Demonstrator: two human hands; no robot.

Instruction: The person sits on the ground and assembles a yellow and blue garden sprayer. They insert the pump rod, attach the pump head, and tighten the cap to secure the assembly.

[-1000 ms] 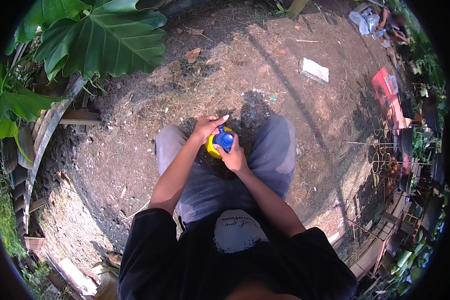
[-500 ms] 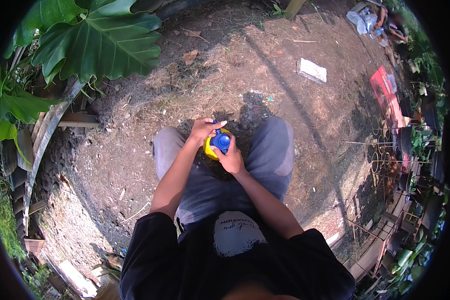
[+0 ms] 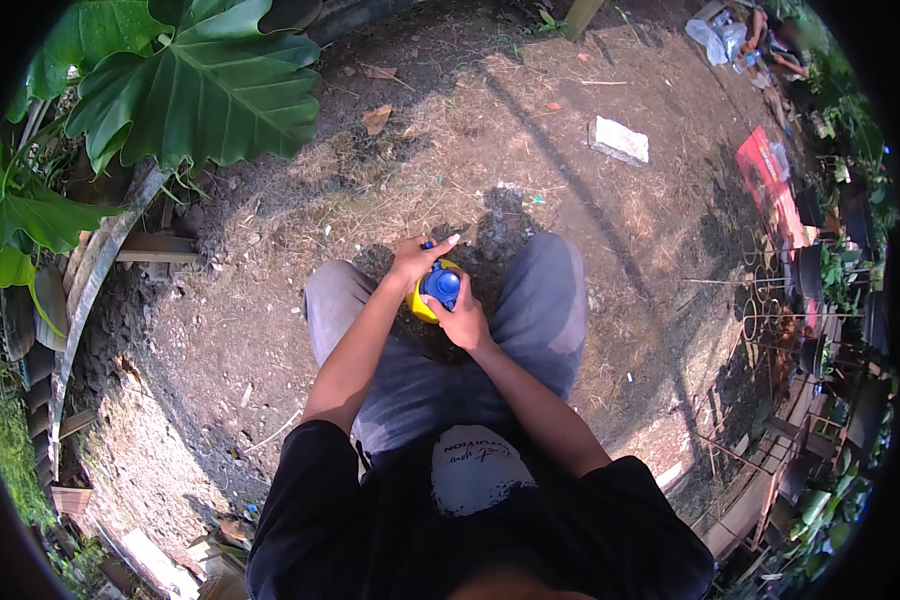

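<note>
Slightly lifted since the earlier frame, the left hand (image 3: 417,258) is spread over the blue cap (image 3: 441,284).
Yellow container (image 3: 422,303) is gripped by right-hand fingers (image 3: 460,322) above the knees — cap not yet removed, it seems.

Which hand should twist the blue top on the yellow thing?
Probably the left hand: its fingers sit over the blue cap, while the right hand cups the yellow body from below, steadying it.
</note>
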